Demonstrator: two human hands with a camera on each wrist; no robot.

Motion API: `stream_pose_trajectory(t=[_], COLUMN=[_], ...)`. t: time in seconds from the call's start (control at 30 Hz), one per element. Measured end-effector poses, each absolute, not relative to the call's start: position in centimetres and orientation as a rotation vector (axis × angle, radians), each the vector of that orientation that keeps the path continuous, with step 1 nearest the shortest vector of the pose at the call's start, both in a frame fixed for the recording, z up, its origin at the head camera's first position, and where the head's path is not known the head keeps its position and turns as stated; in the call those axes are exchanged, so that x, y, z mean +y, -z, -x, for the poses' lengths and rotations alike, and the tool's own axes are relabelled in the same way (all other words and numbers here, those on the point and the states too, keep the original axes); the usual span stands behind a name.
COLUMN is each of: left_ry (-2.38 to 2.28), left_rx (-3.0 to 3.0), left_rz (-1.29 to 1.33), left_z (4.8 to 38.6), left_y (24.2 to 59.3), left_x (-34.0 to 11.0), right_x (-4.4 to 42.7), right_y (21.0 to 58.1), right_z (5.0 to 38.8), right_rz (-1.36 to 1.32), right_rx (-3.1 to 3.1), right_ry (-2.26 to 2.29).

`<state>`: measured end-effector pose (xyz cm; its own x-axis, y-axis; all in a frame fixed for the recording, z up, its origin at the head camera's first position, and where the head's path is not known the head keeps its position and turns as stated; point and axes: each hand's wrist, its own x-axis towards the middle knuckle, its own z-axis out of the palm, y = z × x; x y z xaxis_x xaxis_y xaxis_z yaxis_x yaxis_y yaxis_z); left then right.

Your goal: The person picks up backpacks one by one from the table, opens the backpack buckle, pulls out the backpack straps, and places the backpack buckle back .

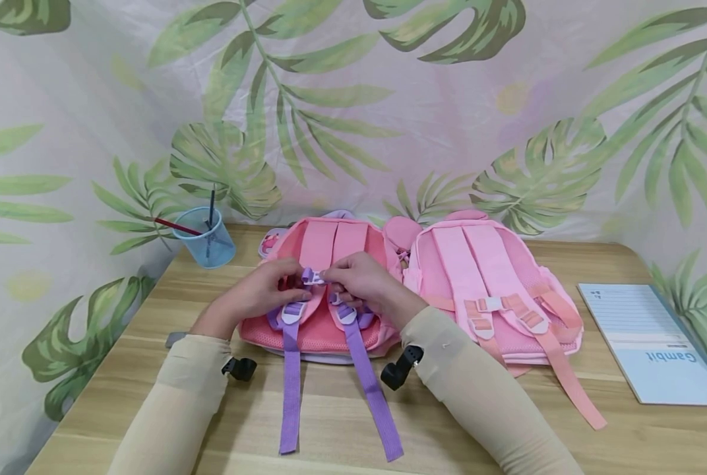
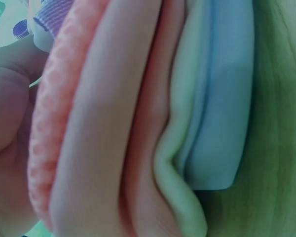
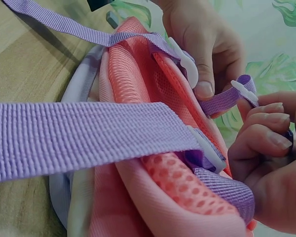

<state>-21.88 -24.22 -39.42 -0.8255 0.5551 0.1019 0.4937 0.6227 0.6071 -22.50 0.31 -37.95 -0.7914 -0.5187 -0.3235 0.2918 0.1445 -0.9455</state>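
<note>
A coral-pink backpack (image 1: 324,336) with purple straps (image 1: 291,396) lies with its shoulder straps up. Above its middle, a white buckle (image 1: 314,278) on a purple strap is between both hands. My left hand (image 1: 264,288) holds the purple webbing at the buckle's left side with thumb and fingers. From the right, my right hand (image 1: 368,284) pinches the buckle; in the right wrist view its fingers (image 3: 271,123) are curled at the white piece (image 3: 244,93). The backpack's padded edge (image 2: 103,98) fills much of the left wrist view, with part of my left hand (image 2: 10,108) behind it.
A lighter pink backpack (image 1: 448,264) with peach straps, its white chest buckle (image 1: 492,303) in view, lies against the first one's right side. A blue mesh cup (image 1: 210,247) with pencils stands at the back left. A notebook (image 1: 656,343) lies at the right edge.
</note>
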Motion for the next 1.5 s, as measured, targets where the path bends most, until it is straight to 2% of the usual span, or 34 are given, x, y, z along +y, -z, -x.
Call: stream_pose_trajectory(t=[1.07, 1.5], left_ry=[-0.954, -1.016], left_rx=[2.695, 2.742], left_rz=[-0.811, -0.772], left_z=[21.89, 21.53], left_y=[39.97, 39.01], left_x=[-24.11, -24.35], right_x=[0.59, 1.06], right_y=[37.50, 37.63], right_z=[21.79, 21.72], right_rz=[0.184, 0.203], right_rx=[1.686, 1.725], right_ry=[1.899, 1.831])
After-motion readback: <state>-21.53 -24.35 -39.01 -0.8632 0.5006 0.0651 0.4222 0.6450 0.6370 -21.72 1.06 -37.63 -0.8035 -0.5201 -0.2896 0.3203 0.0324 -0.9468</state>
